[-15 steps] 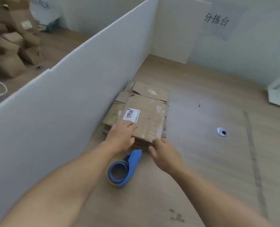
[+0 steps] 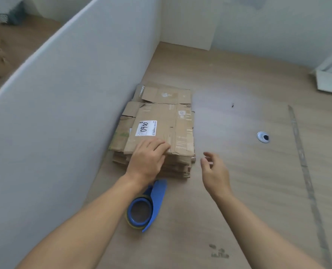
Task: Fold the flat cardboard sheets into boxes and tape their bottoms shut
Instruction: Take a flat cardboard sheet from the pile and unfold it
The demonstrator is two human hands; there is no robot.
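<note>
While both forearms reach up from the bottom of the frame, the left hand lies palm down on the cardboard stack, fingers fairly flat at the top sheet's near edge, gripping nothing. The right hand hovers just right of it, loosely curled and empty. The worn flat sheets sit mid-frame against the white partition, a white label on top

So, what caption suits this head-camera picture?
Left hand rests on a stack of flat cardboard sheets beside a blue tape dispenser; right hand hovers open nearby.
</note>
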